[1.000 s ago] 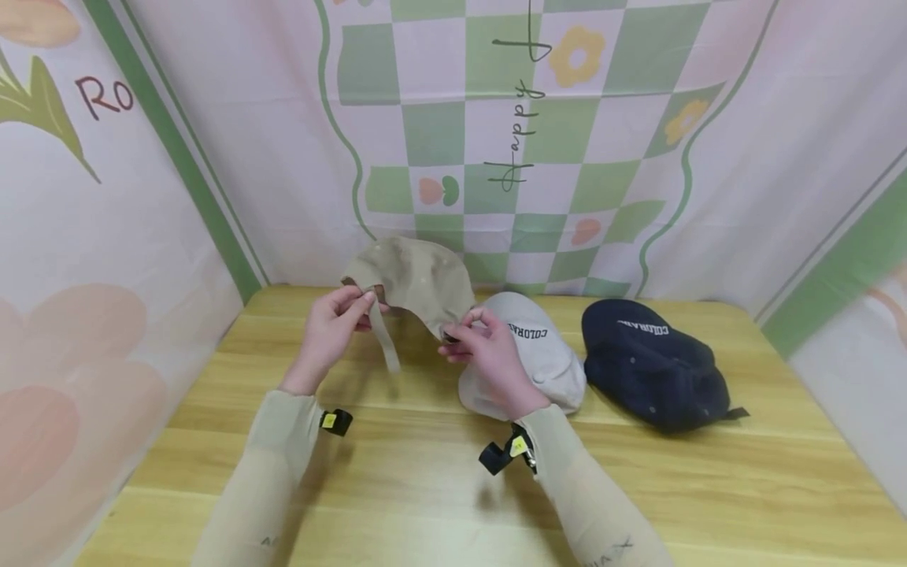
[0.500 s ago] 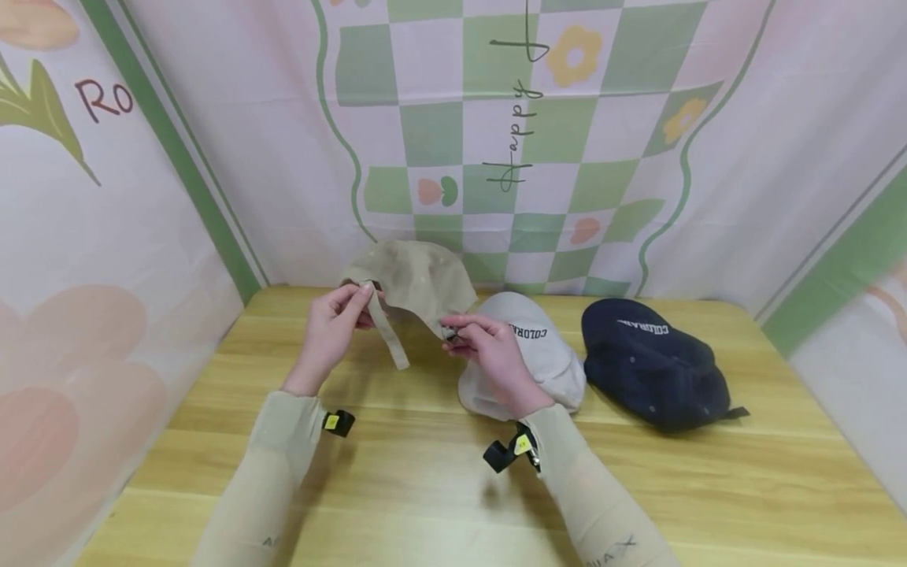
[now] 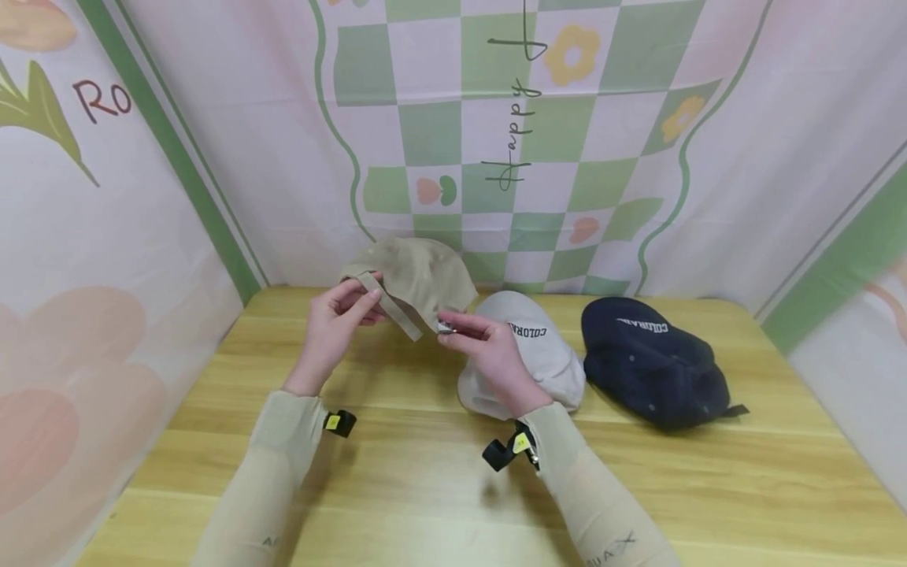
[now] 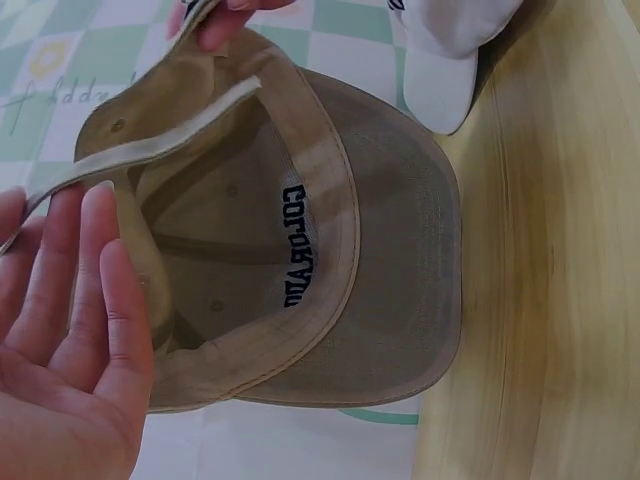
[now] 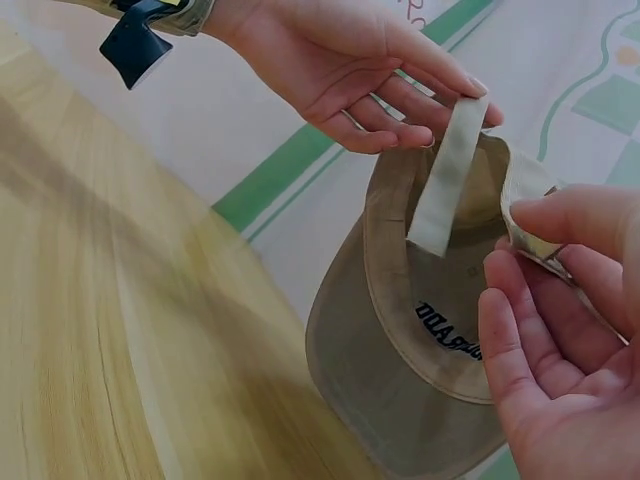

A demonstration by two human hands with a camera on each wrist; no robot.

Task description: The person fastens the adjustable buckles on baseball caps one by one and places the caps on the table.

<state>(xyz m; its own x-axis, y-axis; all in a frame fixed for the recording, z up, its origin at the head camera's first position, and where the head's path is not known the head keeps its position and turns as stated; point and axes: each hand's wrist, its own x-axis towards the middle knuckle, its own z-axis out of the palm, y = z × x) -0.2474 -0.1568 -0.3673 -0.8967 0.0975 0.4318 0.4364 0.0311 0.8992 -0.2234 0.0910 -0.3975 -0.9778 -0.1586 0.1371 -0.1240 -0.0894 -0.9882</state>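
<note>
A beige baseball cap (image 3: 428, 272) is held above the far part of the table, its back opening towards me. My left hand (image 3: 331, 331) pinches the cap's loose cloth strap (image 3: 398, 311), whose free end points across the gap towards the right. The strap passes over the fingers in the left wrist view. My right hand (image 3: 490, 346) grips the other side of the opening at a metal buckle (image 3: 445, 326), between thumb and fingers. Strap end and buckle are apart. Dark COLORADO lettering (image 4: 298, 245) shows inside the cap, whose brim (image 4: 405, 250) points down towards the table.
A light grey cap (image 3: 549, 366) lies just beyond my right hand, and a navy cap (image 3: 652, 366) lies right of it. The wooden table (image 3: 425, 488) ends at a printed cloth backdrop (image 3: 489, 134). Each wrist wears a black camera mount (image 3: 342, 423).
The strap's free end has swung up and right towards the buckle. My left fingers have opened out more beneath the strap, and the right hand has turned the buckle into clearer view.
</note>
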